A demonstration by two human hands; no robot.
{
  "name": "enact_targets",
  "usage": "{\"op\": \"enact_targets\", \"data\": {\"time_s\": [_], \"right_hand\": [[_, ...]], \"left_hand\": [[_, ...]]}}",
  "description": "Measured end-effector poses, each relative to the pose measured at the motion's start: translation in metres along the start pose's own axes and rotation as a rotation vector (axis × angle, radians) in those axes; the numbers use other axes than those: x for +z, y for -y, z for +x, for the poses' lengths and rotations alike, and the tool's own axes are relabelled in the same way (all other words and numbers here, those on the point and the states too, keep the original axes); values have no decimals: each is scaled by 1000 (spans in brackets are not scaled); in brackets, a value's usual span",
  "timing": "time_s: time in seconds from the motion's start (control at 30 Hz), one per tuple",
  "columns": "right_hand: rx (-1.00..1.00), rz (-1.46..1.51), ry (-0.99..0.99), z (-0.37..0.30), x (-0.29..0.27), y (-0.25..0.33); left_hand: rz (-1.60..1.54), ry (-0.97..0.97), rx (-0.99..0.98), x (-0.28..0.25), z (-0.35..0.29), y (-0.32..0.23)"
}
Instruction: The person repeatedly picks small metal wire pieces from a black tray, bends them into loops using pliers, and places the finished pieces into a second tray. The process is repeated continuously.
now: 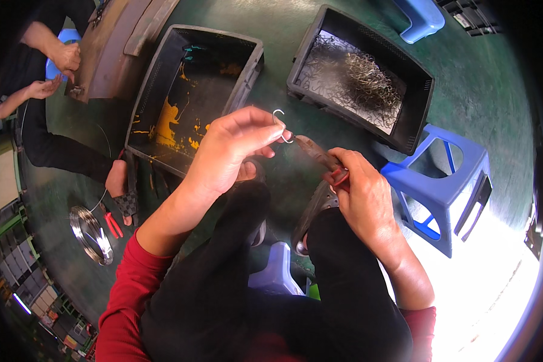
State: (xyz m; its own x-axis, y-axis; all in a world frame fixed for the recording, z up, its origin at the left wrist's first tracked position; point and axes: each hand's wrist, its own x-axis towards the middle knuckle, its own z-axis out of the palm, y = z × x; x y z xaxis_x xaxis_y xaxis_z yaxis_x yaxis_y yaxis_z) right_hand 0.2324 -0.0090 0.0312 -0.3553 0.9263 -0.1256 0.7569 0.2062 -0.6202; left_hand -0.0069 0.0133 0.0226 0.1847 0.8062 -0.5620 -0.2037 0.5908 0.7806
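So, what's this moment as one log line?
left hand: pinching hook; right hand: holding pliers near hook; right bin: bent wires heaped

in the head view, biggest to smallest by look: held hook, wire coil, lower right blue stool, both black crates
1. Left black crate and right black crate: too alike to rank
2. Blue stool
3. Wire coil
4. Held hook
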Motion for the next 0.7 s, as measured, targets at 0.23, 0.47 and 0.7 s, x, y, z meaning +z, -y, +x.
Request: {"op": "enact_targets", "data": {"time_s": [0.23, 0.47, 0.7], "right_hand": [[-16, -6, 0, 0, 1, -1], [-5, -34, 10, -1, 1, 0], [-17, -72, 39, -3, -1, 3]], "left_hand": [[28, 41, 40, -3, 1, 2], [122, 17, 112, 3, 3, 4], [279, 97, 399, 11, 8, 8]]}}
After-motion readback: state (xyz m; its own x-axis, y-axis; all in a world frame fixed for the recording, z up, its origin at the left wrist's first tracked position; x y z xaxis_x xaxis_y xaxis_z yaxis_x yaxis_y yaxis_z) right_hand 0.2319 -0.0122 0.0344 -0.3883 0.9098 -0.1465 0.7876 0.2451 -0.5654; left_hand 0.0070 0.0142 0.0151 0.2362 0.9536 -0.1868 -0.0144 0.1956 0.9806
